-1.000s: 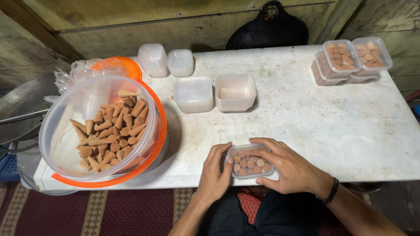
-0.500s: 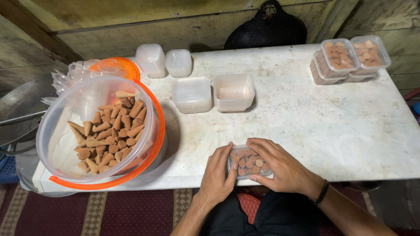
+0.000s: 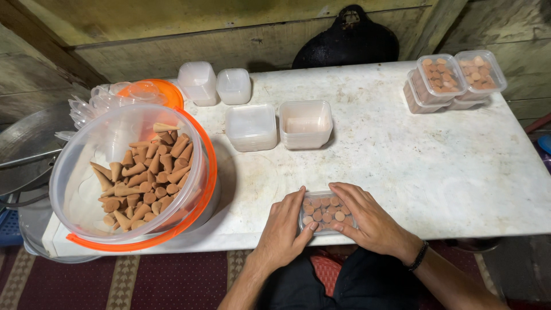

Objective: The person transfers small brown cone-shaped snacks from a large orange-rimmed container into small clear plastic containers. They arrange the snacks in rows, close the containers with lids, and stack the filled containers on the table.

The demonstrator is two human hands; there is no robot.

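Head view. Left hand point(image 3: 285, 229) and right hand point(image 3: 367, 221) lie flat, fingers together, on either side of a small clear tub of brown cones point(image 3: 326, 211), fingertips pressing its top; whether a lid is already on it cannot be told. The tub sits at the near edge of the white table point(image 3: 447, 166), just in front of the person's lap. Done, by the look of it: three filled tubs point(image 3: 453, 80) stacked at the far right corner, plus this one packed full. Left: a large clear bucket with an orange rim point(image 3: 129, 178) at the left, still well stocked with loose cones point(image 3: 143, 178), and empty tubs point(image 3: 278, 125) at centre. Open tabletop lies to the right, between hands and filled stack; the bucket overhangs the near-left edge.
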